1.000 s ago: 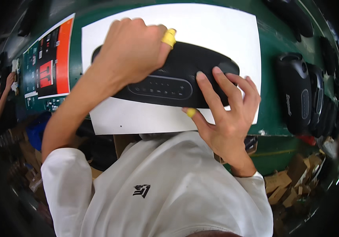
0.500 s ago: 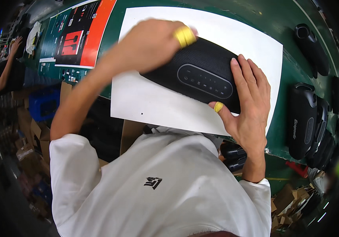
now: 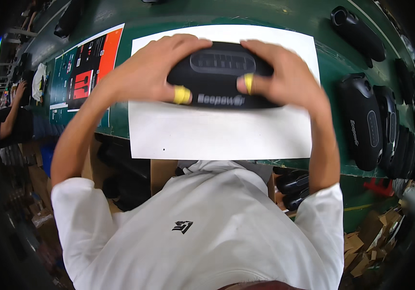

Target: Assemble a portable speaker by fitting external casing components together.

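A black oblong speaker (image 3: 219,77) with a row of top buttons is held above a white sheet (image 3: 217,133) on the green bench (image 3: 178,14). My left hand (image 3: 157,72) grips its left end, the thumb wearing a yellow finger cot. My right hand (image 3: 285,75) grips its right end, also with a yellow cot on the thumb. The speaker's front face with pale lettering is turned toward me.
A row of similar black speakers (image 3: 367,121) stands on edge along the right of the bench, with one more (image 3: 357,31) at the far right. A printed orange and dark poster (image 3: 84,63) lies to the left. Another person (image 3: 4,121) works at far left. Cardboard boxes (image 3: 372,241) sit below the bench.
The speaker has been turned so its front faces me and straightened. My right hand moved from below its right end up onto that end; both hands now hold it.
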`<action>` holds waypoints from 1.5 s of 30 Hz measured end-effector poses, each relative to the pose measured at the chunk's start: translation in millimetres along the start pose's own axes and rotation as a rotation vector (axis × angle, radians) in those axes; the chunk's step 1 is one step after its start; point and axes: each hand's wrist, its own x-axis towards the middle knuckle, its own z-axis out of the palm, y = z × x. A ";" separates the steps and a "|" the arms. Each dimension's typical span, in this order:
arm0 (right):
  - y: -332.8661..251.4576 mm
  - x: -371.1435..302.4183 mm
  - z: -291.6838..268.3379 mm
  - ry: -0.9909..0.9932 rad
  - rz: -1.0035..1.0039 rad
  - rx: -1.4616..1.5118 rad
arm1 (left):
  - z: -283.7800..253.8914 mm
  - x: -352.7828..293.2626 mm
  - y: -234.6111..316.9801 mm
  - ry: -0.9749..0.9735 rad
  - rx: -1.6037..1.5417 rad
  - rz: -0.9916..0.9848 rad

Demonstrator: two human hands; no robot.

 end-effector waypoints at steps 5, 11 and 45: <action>46.2 37.5 -35.8 0.291 -0.006 -0.071 | -7.8 49.1 -32.7 -0.165 -0.543 -0.407; 25.8 -50.4 44.1 0.072 0.561 1.008 | 35.9 25.9 27.4 0.062 -1.344 -0.720; -52.2 4.1 70.2 0.335 -0.067 -0.246 | 59.4 -63.6 7.9 0.572 0.112 -0.403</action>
